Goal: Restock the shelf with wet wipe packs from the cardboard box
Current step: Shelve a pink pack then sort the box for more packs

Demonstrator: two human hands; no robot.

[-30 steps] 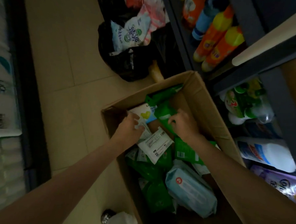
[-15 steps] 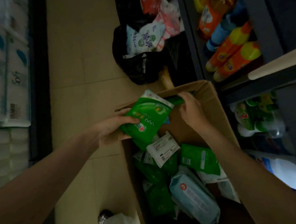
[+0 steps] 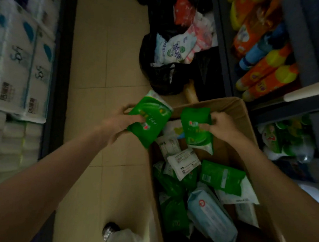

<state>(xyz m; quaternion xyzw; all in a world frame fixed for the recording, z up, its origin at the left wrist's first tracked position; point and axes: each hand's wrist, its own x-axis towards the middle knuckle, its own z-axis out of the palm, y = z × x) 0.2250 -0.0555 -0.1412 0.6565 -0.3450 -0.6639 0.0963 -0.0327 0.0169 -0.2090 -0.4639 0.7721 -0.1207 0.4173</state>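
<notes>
The right hand (image 3: 222,127) is now lifting a second green pack (image 3: 198,129), fingers pinching its edge, while the left hand (image 3: 118,123) keeps gripping the first green pack (image 3: 150,118) above the cardboard box (image 3: 235,110); both seem ready for shelving.

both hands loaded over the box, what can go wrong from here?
1. The right hand holds its green pack only by the edge; it may slip back into the cardboard box.
2. The left hand holds its green pack beyond the box rim; a loose grip drops it on the floor.
3. Dim light may hide labels.
</notes>
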